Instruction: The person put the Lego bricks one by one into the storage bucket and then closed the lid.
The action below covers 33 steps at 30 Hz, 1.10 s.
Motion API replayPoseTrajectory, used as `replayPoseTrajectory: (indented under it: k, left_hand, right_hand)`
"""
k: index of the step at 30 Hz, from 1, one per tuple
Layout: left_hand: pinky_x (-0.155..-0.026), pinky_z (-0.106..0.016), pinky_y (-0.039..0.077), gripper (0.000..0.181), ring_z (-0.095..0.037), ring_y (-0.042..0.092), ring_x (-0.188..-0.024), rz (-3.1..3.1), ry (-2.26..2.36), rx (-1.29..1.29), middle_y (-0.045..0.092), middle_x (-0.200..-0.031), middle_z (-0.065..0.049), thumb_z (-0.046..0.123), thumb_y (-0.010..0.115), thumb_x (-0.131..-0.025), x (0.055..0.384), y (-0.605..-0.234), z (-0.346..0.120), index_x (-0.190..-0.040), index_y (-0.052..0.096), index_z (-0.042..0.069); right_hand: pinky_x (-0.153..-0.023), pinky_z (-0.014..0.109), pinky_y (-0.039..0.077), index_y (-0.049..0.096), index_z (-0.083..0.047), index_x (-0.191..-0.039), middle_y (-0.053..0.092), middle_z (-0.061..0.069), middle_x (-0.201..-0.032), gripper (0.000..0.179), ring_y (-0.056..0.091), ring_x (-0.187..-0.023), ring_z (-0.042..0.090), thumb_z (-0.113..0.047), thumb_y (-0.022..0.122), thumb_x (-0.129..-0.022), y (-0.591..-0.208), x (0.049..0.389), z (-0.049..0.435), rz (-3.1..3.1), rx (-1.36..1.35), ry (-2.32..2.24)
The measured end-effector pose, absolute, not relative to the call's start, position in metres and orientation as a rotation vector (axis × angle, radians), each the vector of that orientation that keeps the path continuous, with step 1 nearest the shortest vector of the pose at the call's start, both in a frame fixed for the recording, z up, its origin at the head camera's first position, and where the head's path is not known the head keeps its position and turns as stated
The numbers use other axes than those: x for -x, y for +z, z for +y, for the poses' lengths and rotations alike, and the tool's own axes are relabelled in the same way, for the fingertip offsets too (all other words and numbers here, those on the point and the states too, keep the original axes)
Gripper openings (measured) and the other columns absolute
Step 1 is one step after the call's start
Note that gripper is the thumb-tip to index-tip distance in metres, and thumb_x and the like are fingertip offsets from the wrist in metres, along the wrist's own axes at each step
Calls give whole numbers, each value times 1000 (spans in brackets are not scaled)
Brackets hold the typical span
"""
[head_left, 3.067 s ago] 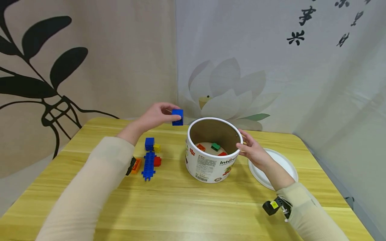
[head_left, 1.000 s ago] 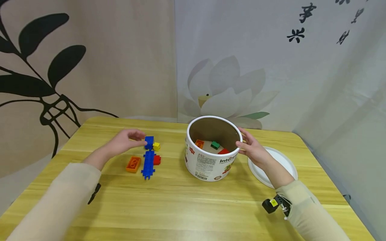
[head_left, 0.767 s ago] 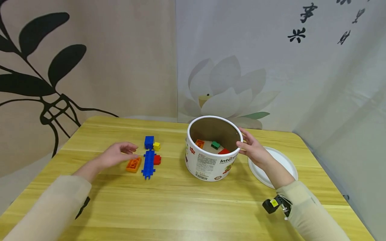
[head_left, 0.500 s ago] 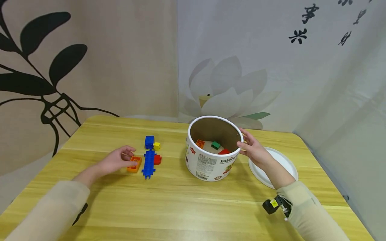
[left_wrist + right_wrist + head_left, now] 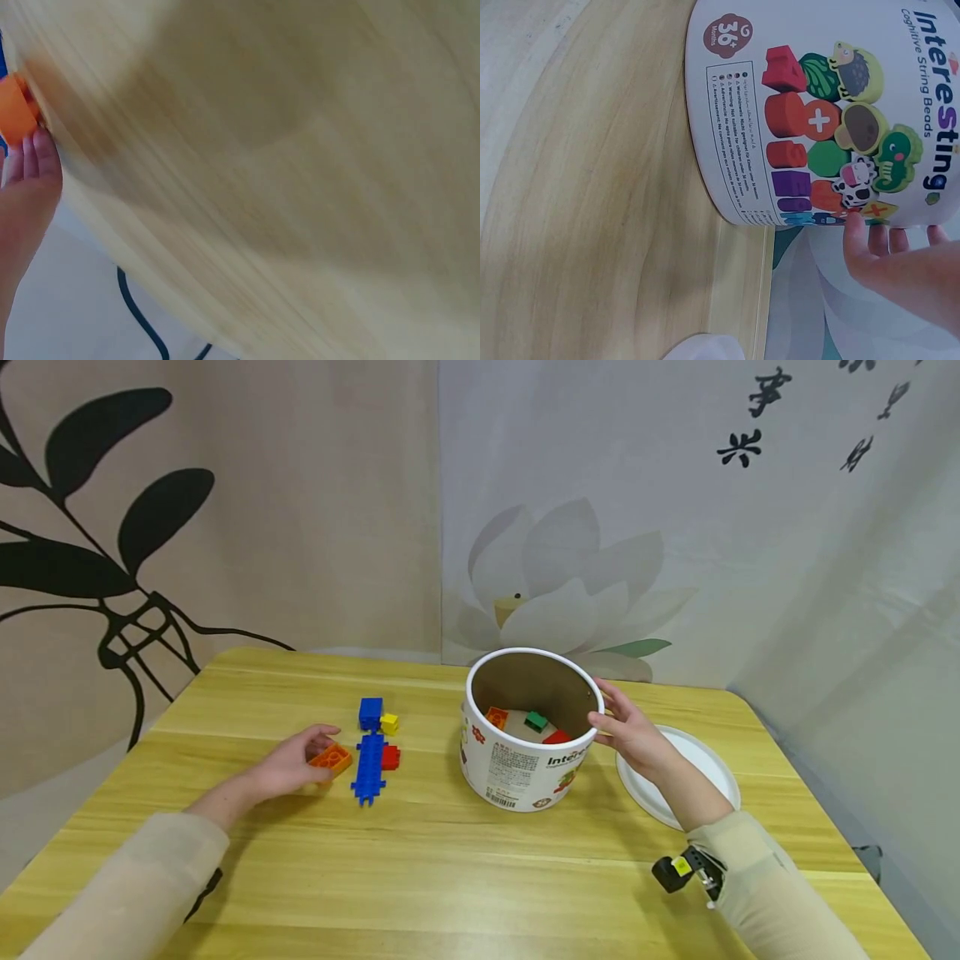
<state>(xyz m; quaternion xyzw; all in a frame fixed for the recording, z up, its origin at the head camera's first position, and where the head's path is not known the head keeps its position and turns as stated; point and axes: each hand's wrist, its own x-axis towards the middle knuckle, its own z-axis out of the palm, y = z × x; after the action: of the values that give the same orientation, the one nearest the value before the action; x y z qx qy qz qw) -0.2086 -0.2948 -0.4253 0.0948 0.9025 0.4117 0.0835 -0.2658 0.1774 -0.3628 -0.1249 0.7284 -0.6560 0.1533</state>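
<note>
Left hand (image 5: pixel 288 765) pinches orange studded plastic brick (image 5: pixel 337 761); right hand (image 5: pixel 633 739) grasps white cylindrical bucket (image 5: pixel 512 770) near its rim (image 5: pixel 480 727). Wood-grain table (image 5: pixel 420 877); printed fabric backdrop (image 5: pixel 322 510) behind.

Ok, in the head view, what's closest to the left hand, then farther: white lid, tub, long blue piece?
1. long blue piece, just right of the left hand
2. tub, farther right
3. white lid, right of the tub

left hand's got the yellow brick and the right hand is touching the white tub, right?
Not quite: the left hand holds an orange brick; the yellow brick lies on the table, as the head view shows. The right hand is touching the white tub.
</note>
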Motion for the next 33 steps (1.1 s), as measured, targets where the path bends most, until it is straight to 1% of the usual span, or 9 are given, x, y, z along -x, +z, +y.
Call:
replayPoseTrajectory:
  k: [3,6,9,13,16,21,26,33]
  left_hand:
    - [-90,-47,47,63,-38,52,-107,2719,1217,-267,49,-121,-30,4,66,-78,210,-429,-299,-132,37,-10]
    - [-85,-40,48,52,-30,54,-98,2724,1211,-248,54,-115,-25,7,67,-80,210,-432,-304,-124,44,-9]
    - [-78,-29,46,43,-22,53,-90,2727,1209,-237,58,-107,-18,11,68,-81,210,-432,-308,-117,51,-7]
    - [-72,-23,45,39,-19,51,-86,2734,1212,-242,59,-104,-16,12,67,-83,210,-429,-310,-115,52,-6]
    - [-72,-23,45,39,-19,51,-86,2744,1210,-254,59,-104,-16,12,66,-84,211,-426,-310,-115,52,-6]
    - [-75,-27,46,39,-20,52,-89,2751,1236,-274,59,-105,-16,12,65,-84,216,-415,-306,-116,53,-6]
    - [-76,-29,44,41,-23,52,-92,2776,1235,-280,58,-106,-17,15,65,-85,222,-400,-299,-118,52,-5]
    - [-76,-28,45,43,-27,52,-97,2766,1243,-266,56,-111,-18,18,64,-88,227,-383,-288,-122,51,-3]
  right_hand:
    - [-83,20,46,8,-10,-151,15,23,-149,74,47,-109,8,-19,55,-94,-363,266,177,2089,357,-1882]
    - [-83,20,46,8,-10,-151,15,23,-150,75,47,-109,9,-19,55,-94,-363,266,177,2091,358,-1882]
    - [-83,20,46,8,-10,-151,15,23,-149,75,47,-109,9,-19,55,-94,-362,266,177,2092,359,-1880]
    - [-83,20,46,8,-9,-151,16,23,-149,75,47,-109,9,-19,56,-94,-362,265,177,2093,359,-1884]
    - [-83,20,46,8,-8,-150,16,24,-149,75,47,-109,10,-19,56,-94,-362,265,176,2091,357,-1890]
    - [-83,20,47,8,-8,-150,16,24,-149,76,47,-110,11,-19,57,-94,-362,265,176,2085,352,-1893]
    - [-82,20,47,9,-8,-150,16,23,-148,75,46,-110,11,-20,56,-94,-362,266,177,2091,352,-1887]
    - [-83,20,47,10,-8,-150,17,24,-148,73,48,-109,9,-19,56,-94,-361,266,177,2086,359,-1879]
